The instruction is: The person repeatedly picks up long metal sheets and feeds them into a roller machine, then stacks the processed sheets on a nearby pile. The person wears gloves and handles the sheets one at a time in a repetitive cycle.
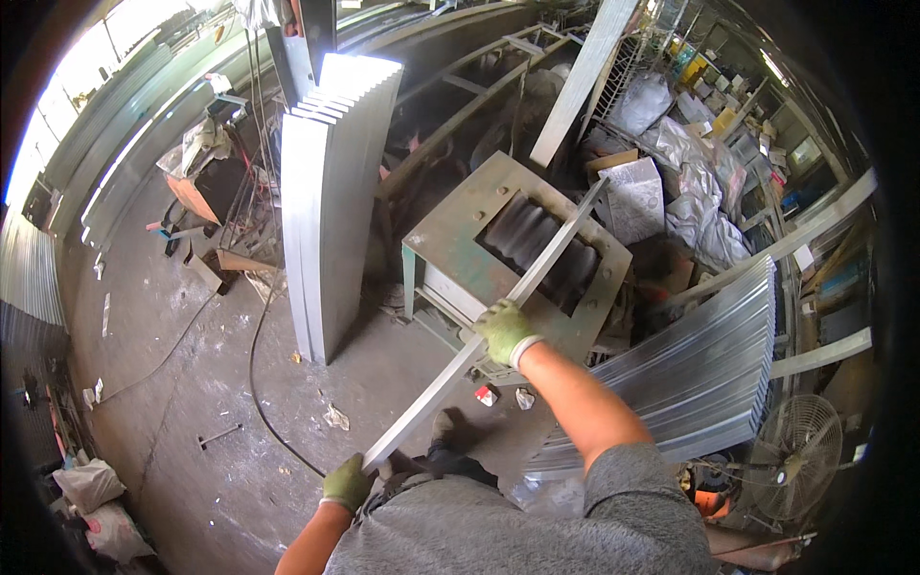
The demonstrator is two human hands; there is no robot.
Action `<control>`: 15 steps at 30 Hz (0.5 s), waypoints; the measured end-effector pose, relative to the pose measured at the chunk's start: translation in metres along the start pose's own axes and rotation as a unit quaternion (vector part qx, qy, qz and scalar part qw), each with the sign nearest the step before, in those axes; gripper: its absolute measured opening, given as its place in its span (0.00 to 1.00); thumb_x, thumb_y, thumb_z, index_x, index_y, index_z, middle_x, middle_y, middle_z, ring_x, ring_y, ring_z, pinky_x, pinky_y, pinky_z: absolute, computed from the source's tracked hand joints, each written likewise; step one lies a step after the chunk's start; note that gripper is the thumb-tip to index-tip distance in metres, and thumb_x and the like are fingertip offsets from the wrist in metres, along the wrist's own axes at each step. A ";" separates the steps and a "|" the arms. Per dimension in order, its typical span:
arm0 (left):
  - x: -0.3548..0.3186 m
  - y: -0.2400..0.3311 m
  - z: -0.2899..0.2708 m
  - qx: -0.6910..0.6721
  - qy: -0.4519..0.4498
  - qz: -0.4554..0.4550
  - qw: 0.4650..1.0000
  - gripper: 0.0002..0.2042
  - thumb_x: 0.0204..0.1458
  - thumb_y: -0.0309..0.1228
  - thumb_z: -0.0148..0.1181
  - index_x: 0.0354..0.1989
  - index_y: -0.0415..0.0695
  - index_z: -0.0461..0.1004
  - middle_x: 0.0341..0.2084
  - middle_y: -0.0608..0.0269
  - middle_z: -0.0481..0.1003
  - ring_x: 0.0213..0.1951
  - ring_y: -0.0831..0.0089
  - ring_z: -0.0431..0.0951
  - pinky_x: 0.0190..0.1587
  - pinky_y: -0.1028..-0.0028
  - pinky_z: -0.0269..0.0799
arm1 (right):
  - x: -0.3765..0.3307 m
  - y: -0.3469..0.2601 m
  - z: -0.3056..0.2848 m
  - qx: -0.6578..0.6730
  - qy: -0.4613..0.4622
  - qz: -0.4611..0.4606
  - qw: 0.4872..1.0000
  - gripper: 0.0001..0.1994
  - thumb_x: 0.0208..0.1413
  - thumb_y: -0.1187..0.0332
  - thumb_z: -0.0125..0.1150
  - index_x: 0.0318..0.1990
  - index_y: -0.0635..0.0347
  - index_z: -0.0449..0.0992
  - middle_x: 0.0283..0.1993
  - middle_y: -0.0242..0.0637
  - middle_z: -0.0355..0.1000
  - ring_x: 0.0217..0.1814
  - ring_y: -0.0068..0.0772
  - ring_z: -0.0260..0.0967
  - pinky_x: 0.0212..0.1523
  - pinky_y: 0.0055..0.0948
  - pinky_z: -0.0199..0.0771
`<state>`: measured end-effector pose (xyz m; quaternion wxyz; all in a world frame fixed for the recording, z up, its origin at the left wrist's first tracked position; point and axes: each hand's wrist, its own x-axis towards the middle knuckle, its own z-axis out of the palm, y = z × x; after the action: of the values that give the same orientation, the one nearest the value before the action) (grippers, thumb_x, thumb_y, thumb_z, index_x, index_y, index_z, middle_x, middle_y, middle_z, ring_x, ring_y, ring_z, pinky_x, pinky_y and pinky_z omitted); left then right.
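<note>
A long, straight metal bar point(436, 390) runs slantwise from beside my body up across a machine with ribbed rollers. My left hand point(349, 483), in a green work glove, is closed round its near end. Further along, my right hand point(505, 332), gloved the same way, grips the bar from above at the machine's near edge. The bar's far part lies over the greenish metal housing point(450, 225) and crosses the dark rollers point(527, 240) in its opening. Behind my right forearm, a stack of corrugated metal sheets point(671, 374) lies on the right.
Left of the machine stands an upright bundle of long metal profiles point(331, 211). A black cable point(254, 374) curves over the floor near a small T-shaped metal piece point(220, 437). A fan point(798, 455) stands at the lower right. Crumpled plastic sheeting point(695, 192) and scrap are heaped at the back right.
</note>
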<state>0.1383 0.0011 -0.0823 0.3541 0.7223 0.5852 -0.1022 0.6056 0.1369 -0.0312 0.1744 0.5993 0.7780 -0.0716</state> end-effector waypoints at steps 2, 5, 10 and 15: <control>0.018 0.031 0.000 -0.008 0.007 0.013 1.000 0.15 0.65 0.46 0.61 0.51 0.49 0.77 0.42 0.43 0.85 0.47 0.37 0.85 0.47 0.44 0.80 | 0.001 0.038 -0.004 -0.025 0.015 0.011 1.000 0.23 0.53 0.57 0.71 0.60 0.39 0.83 0.62 0.32 0.81 0.71 0.40 0.72 0.80 0.48 0.56; 0.040 0.071 -0.008 -0.010 -0.012 0.026 1.000 0.15 0.65 0.45 0.61 0.52 0.49 0.77 0.43 0.42 0.85 0.48 0.37 0.85 0.48 0.44 0.80 | 0.007 0.091 -0.013 -0.052 -0.018 0.014 0.998 0.16 0.61 0.63 0.59 0.54 0.39 0.87 0.60 0.31 0.82 0.69 0.41 0.74 0.75 0.48 0.60; 0.039 0.076 -0.018 -0.022 -0.027 0.046 0.998 0.17 0.64 0.43 0.62 0.56 0.49 0.77 0.44 0.42 0.85 0.47 0.37 0.85 0.49 0.45 0.80 | 0.005 0.093 -0.008 -0.040 0.013 0.017 0.999 0.15 0.60 0.64 0.60 0.52 0.39 0.87 0.58 0.31 0.83 0.68 0.41 0.74 0.75 0.47 0.61; 0.003 0.019 0.013 -0.091 0.022 0.059 0.994 0.16 0.62 0.42 0.64 0.55 0.52 0.79 0.41 0.44 0.86 0.44 0.39 0.86 0.45 0.47 0.82 | -0.003 0.024 0.007 0.028 0.064 -0.006 0.998 0.20 0.55 0.67 0.63 0.56 0.41 0.86 0.59 0.29 0.82 0.69 0.40 0.71 0.78 0.47 0.57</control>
<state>0.1599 -0.0062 -0.0865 0.4110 0.7222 0.5563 -0.0114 0.6309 0.1385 -0.0343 0.1072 0.6027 0.7888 -0.0555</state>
